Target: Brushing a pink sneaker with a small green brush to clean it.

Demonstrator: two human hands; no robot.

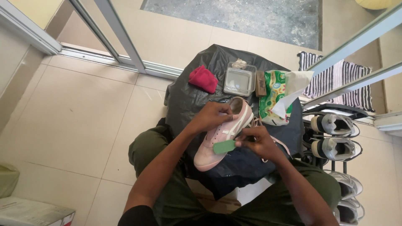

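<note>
Two hands: both at work on one pink shoe, seen from the head camera looking down over the person's lap.
Left hand (214,116): fingers curled over the shoe's collar and heel opening, gripping it from the top; thumb side faces the laces.
Right hand (260,142): fingers pinched shut on a small green brush, held against the shoe's side near the laces.
Pink shoe (224,136): low sneaker with pale stripes on its side, toe pointing toward the person, heel toward the far edge of the surface; it lies tilted on the near half of the black plastic sheet.
Green brush (225,146): flat oval piece, touching the shoe's midsection just right of the toe area.
Laces (279,142): pink, loose, trailing off to the right of the shoe behind the right hand.
Black plastic sheet (188,98): draped over a low support in front of the knees; what lies beneath is hidden.
Red cloth (203,78): bunched at the far left part of the sheet, well apart from the shoe.
Clear plastic box (239,79): at the far edge, just right of the red cloth.
Brown block (260,83): narrow, standing just beside the box's right side.
Green packet (274,98): at the right edge, a white sheet sticking out of it.
Shoe rack (335,138): on the floor to the right, holding grey-and-white sneakers.
Striped cloth (341,79): on the floor beyond the rack.
</note>
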